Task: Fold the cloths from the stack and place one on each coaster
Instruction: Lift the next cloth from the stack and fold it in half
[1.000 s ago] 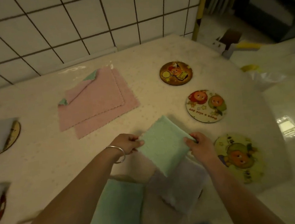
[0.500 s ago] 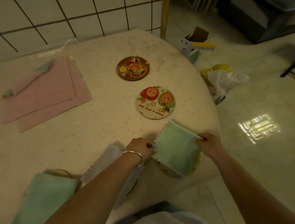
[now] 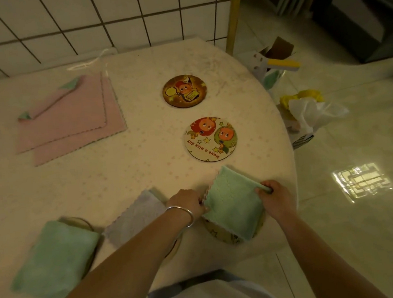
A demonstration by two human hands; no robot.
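A folded green cloth (image 3: 233, 201) lies over a round coaster (image 3: 224, 238) near the table's front right edge. My left hand (image 3: 187, 203) pinches its left edge and my right hand (image 3: 275, 195) grips its right corner. A folded grey cloth (image 3: 135, 217) and another folded green cloth (image 3: 55, 256) each cover a coaster to the left. Two bare picture coasters lie beyond: a white one (image 3: 211, 139) and a dark one (image 3: 185, 91). The stack of pink cloths (image 3: 69, 122) sits at the back left.
The round table (image 3: 145, 172) stands against a tiled wall (image 3: 108, 18). On the floor to the right are a white plastic bag (image 3: 311, 112) with something yellow, an open cardboard box (image 3: 275, 56) and a bright light reflection (image 3: 362, 182).
Both hands carried the folded green cloth to the right and set it down over the front right coaster. The view swung right with them.
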